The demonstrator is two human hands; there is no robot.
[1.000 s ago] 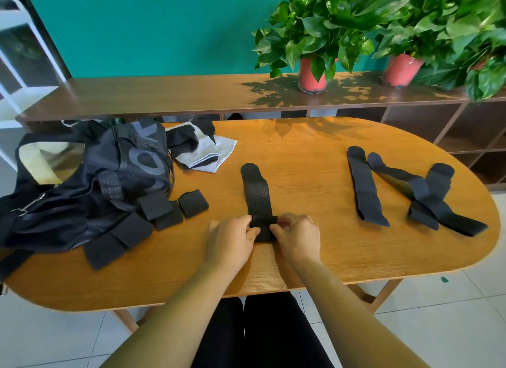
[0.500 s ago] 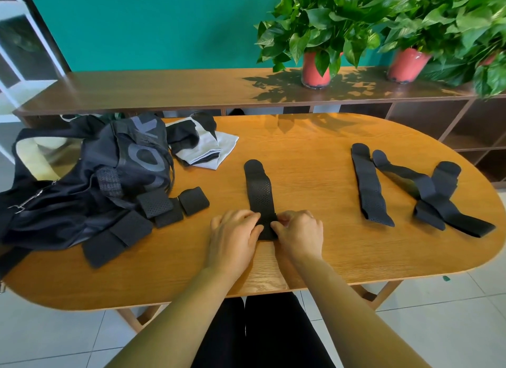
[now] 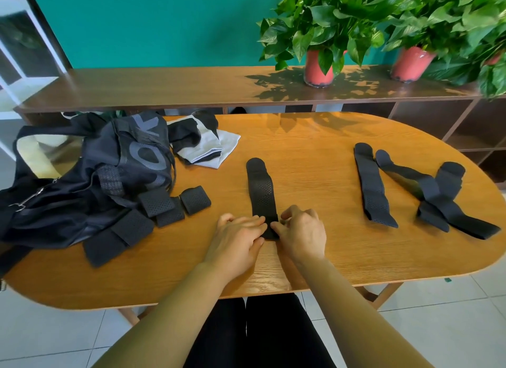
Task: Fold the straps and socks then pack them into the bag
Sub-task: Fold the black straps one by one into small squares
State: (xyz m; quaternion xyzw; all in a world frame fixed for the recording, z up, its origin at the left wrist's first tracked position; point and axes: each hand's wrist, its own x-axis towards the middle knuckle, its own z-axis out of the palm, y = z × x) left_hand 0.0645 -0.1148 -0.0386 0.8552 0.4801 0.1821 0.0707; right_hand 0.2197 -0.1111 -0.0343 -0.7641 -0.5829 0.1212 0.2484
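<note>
Strap (image 3: pixel 261 192) end (seemingly folded) in right hand (image 3: pixel 304 236).

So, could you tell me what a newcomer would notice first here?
The left hand and right hand meet on the near end of the middle strap. A dark bag slumps at the left, more straps lie at the right, and plants stand on the shelf behind.

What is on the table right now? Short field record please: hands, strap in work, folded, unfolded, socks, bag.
in work: black perforated fabric strap, lying flat, centre
left: left hand, fingers flat on its near end
right: right hand pinches that end
folded: several folded black straps beside the black fabric bag
unfolded: three long black straps, right side
socks: white-and-black socks, beside bag, unpacked
</note>
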